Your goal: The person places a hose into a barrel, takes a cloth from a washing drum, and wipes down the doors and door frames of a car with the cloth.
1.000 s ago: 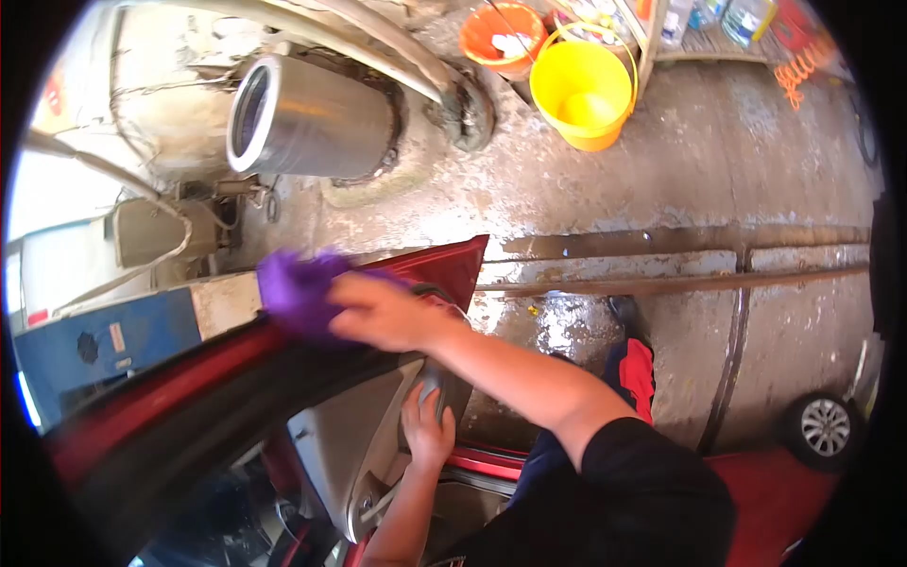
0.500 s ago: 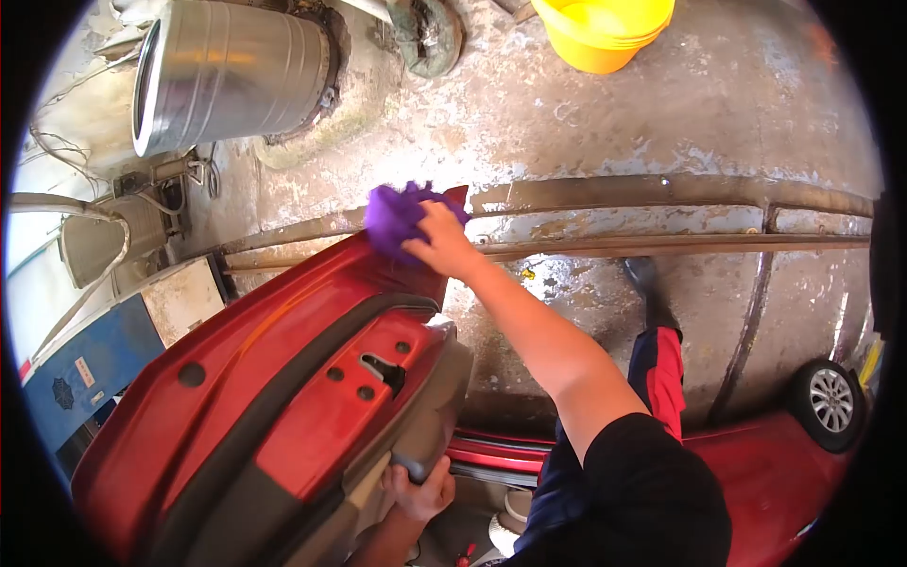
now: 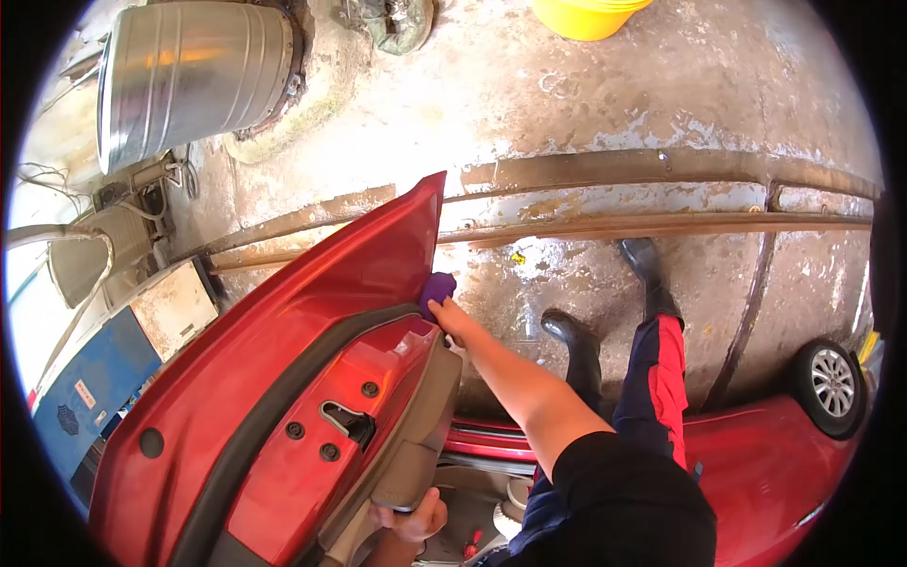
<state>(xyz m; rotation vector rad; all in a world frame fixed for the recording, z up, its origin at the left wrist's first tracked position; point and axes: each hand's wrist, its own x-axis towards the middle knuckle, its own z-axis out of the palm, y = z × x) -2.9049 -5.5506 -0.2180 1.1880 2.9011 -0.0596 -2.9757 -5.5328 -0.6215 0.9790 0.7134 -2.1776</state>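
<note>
Damp-looking concrete (image 3: 529, 113) lies beyond the red door (image 3: 350, 283). At its edge my right hand (image 3: 454, 319) pinches a purple cloth (image 3: 437, 284), probably soft, light, best bunched; my left hand (image 3: 418, 517) curls round the grey armrest (image 3: 410, 472), likely the heavy door's best hold. The door is glossy and curved, its black seal (image 3: 253, 420) matte.

- Up top, the sleeve (image 3: 614, 477) was plain black, loose and cut short!
- Left hand (image 3: 416, 518) and right hand (image 3: 455, 321) were both bare.
- Down below, the navy trousers (image 3: 639, 387) flashed a bright red panel (image 3: 668, 383)!
- And the boots (image 3: 578, 342) were black, glossy, tall and round-toed.
</note>
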